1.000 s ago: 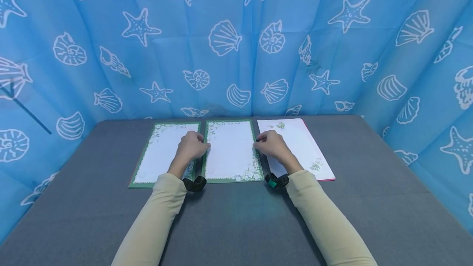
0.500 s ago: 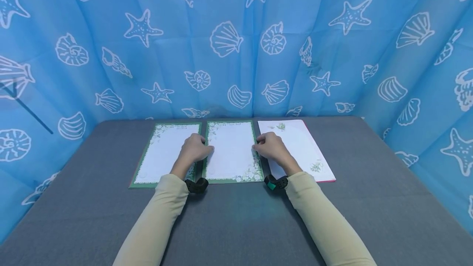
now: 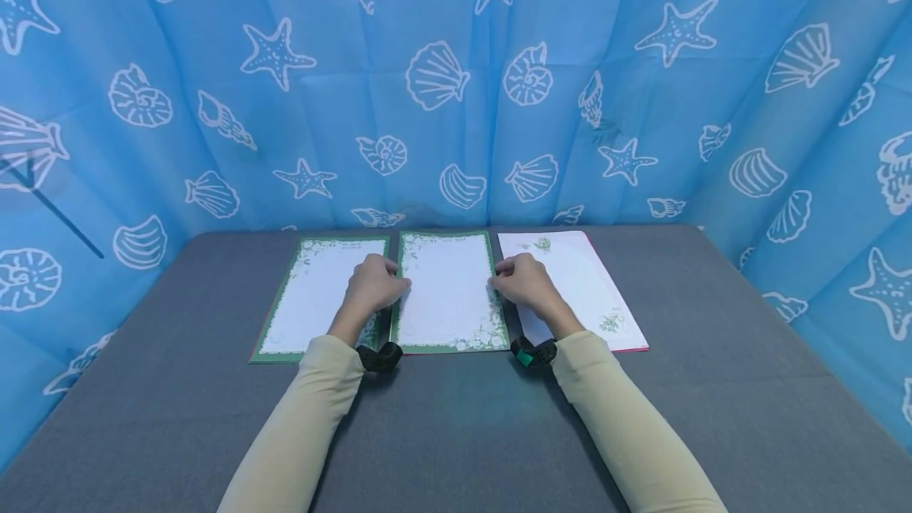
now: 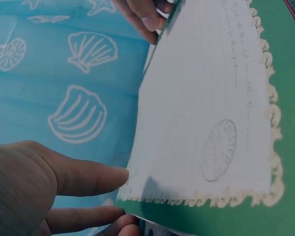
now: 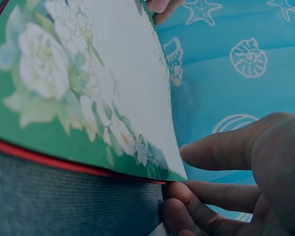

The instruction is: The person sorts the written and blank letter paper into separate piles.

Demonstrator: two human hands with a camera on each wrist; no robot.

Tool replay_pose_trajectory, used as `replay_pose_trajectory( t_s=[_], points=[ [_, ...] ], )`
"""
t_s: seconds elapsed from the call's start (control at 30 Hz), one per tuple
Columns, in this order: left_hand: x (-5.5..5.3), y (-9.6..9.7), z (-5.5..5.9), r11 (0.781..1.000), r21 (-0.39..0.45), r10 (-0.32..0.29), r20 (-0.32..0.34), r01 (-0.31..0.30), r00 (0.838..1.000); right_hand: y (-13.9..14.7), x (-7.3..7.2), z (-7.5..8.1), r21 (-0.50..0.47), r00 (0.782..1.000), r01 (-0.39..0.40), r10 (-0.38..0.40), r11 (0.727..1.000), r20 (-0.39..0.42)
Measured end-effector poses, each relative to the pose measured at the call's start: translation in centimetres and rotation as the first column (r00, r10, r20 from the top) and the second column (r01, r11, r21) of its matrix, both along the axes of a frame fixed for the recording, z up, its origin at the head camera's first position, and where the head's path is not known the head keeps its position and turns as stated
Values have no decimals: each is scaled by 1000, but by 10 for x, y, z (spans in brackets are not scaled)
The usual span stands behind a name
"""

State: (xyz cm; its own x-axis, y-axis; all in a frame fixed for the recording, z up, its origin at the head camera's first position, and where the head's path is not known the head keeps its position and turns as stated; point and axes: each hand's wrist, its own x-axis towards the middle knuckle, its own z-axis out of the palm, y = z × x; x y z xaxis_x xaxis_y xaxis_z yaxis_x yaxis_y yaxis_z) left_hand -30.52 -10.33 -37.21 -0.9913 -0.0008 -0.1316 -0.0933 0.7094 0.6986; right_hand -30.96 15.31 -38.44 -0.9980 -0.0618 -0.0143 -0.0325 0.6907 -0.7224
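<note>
Both hands work on the middle paper sheet [image 3: 445, 283], which is white with a green floral border. Its left edge is pinched between thumb and fingers of my left hand [image 3: 372, 283], and my right hand [image 3: 526, 282] grips the right edge the same way. In the left wrist view, the thumb [image 4: 96, 177] lies on top of the sheet with fingers beneath. The right wrist view shows the right thumb [image 5: 219, 150] over the printed flowers [image 5: 44, 59], and a red layer [image 5: 49, 160] just under the green border.
Another green-bordered sheet [image 3: 321, 299] lies partly under the left hand. On the right, a white stack [image 3: 584, 283] with a red edge lies partly under the right hand. All rest on a grey cloth-covered table [image 3: 456, 434], before a blue shell-print curtain [image 3: 442, 133].
My left hand has shifted slightly right along with a small shift of the view, its grip staying at the edge. A thin red edge now shows along the middle sheet's near side.
</note>
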Motion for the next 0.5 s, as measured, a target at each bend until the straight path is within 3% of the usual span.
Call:
replay_pose_trajectory(
  t_s=[0.3, 0.5],
  points=[
    [0, -1, -1, 1000, 11, 14, -31, -14, 999, 1, 0, 1, 16, 999, 5, -4, 1000, -38],
    [-1, -2, -1, 995, 92, 52, -42, -48, 998, 1, -1, 0, -84, 998, 11, -16, 996, -54]
  ],
)
